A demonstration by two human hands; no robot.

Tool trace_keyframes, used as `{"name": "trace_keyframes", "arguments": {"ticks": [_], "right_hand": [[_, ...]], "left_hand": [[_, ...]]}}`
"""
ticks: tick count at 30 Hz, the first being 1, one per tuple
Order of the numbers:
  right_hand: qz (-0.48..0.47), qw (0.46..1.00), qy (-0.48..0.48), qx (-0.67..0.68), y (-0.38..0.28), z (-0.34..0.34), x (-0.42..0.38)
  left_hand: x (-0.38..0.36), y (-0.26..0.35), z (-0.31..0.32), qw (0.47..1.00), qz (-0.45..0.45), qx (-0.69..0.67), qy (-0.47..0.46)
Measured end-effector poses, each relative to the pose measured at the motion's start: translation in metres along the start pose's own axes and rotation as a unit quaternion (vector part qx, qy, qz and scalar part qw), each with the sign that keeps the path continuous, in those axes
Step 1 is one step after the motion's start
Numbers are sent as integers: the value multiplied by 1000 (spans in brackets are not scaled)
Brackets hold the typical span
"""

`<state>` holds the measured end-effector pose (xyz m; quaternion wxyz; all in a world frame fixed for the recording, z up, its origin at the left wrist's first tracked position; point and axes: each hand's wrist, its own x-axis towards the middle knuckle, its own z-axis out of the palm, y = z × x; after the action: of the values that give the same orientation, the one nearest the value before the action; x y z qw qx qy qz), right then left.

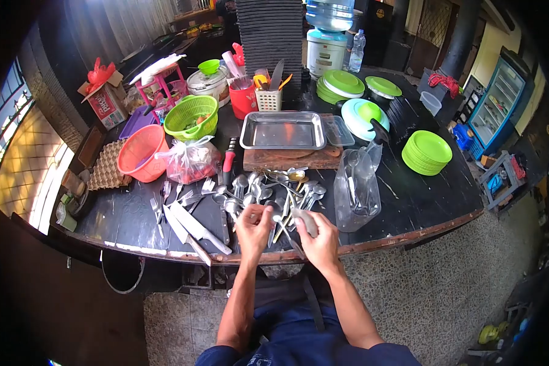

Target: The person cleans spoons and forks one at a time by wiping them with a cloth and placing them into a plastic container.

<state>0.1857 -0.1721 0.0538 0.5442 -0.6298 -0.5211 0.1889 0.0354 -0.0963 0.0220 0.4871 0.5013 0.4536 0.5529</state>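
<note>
My left hand is closed, with thumb and fingertips pinched at the bowl end of a metal spoon. The spoon's handle slants down towards my right hand, whose fingers are curled round a small grey, rounded piece; its kind I cannot tell. Just beyond both hands lies a loose pile of metal spoons. Several forks are spread out to the left. Two white-bladed knives lie near the table edge, left of my left hand. A clear plastic bag with spoons in it is to the right.
Behind the pile, a metal tray rests on a wooden board. A red basket, a green basket and a tied bag stand left. Green plates are stacked right. The table's front edge is close to me.
</note>
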Motion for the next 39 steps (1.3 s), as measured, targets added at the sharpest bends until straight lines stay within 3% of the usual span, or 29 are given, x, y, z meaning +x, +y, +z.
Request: {"name": "trace_keyframes", "arguments": {"ticks": [2, 4, 7, 9, 12, 14, 17, 20, 25, 26, 28, 32, 34, 37, 39], "right_hand": [[-148, 986, 13, -72, -2, 10, 4], [-152, 981, 1, -122, 2, 20, -2], [-156, 977, -20, -145, 14, 19, -11], [-153, 969, -113, -158, 20, 16, -18], [-150, 956, -168, -191, 30, 12, -30], [-151, 956, -177, -181, 36, 11, -38], [-101, 971, -198, -84, 40, 6, -49], [29, 977, -206, 46, 46, -4, -56], [165, 962, -48, 212, 61, -11, -32], [146, 979, -9, 146, 67, -12, -25], [128, 980, 50, 147, 41, -17, -9], [-86, 992, 92, 12, 21, -13, 10], [-101, 991, 90, -10, 8, -14, 17], [-134, 982, 132, -21, -1, -12, 20], [-152, 982, 112, -25, -8, -11, 17]], "left_hand": [[-7, -5, 14, 999, 5, -38, -36], [-13, 3, 22, 999, 37, 38, -2], [-9, -1, 10, 1000, -7, 25, 7], [-8, 0, 4, 1000, -14, -5, 10], [-5, 5, -1, 999, -40, -27, 22], [3, 2, -9, 997, 16, -56, 49], [17, -2, -24, 986, 15, -134, 96], [26, -1, -37, 970, -17, -209, 120], [17, 1, -29, 944, -49, -318, 77], [14, 6, -21, 940, -60, -325, 85], [8, 3, -19, 956, -75, -283, 29], [-12, 2, 5, 934, -227, -256, -105], [-19, -1, 18, 936, -203, -234, -167], [-24, 7, 25, 942, -190, -214, -174], [-21, 10, 25, 972, -163, -98, -139]]}}
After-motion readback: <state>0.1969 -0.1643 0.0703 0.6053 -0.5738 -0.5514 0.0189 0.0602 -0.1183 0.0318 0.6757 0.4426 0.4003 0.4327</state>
